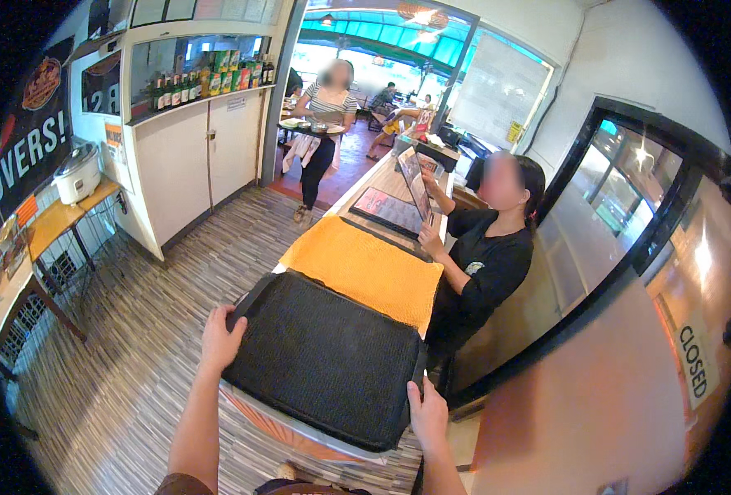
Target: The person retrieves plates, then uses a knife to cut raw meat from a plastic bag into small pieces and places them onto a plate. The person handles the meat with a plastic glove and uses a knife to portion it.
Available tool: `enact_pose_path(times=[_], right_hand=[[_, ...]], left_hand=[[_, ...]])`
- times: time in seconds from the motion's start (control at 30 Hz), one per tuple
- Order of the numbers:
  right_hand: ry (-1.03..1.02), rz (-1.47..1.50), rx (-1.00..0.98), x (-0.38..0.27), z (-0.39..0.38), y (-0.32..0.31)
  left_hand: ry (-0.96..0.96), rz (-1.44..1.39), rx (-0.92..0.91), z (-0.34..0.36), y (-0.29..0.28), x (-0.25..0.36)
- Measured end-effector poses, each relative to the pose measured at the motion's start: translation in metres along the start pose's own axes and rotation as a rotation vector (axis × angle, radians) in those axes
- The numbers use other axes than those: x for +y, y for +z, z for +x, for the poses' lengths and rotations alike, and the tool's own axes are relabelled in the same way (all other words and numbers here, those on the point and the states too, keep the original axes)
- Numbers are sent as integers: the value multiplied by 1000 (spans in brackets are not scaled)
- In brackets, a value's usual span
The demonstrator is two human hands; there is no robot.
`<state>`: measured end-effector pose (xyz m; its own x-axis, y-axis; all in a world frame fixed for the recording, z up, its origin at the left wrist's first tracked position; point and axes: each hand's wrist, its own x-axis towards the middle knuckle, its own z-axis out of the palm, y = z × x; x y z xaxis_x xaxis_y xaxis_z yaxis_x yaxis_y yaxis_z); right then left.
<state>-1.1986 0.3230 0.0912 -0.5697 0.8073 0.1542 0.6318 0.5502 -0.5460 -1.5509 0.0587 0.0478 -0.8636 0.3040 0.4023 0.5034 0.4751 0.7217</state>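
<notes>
A black rectangular tray [316,359] with a textured surface lies at the near end of the narrow counter, between my two hands. My left hand [221,334] grips its left rim, thumb on the edge. At the opposite rim, my right hand [427,412] is closed on the short side, thumb on top. Just beyond the tray an orange textured cloth [357,268] is spread across the counter. Farther along lies a dark flat board with printed sheets [386,210].
A seated co-worker in black [481,272] holds a menu-like board at the right, beside a glass door [588,190]. Another person [324,115] carries a laden tray in the doorway. At left stand a rice cooker [81,173] on a side table and a shelf of bottles [200,87].
</notes>
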Motion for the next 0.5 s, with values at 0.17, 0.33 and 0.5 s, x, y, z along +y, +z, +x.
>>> enact_pose_path(times=[0.17,0.33,0.5], right_hand=[[5,217,66,4,-23,1],[-209,410,254,65,-98,36],[-88,30,-273,234,-215,119]], left_hand=[[-59,-200,143,-16,-4,-9],[20,55,214,-41,-4,-13],[73,213,268,-45,-2,-11]])
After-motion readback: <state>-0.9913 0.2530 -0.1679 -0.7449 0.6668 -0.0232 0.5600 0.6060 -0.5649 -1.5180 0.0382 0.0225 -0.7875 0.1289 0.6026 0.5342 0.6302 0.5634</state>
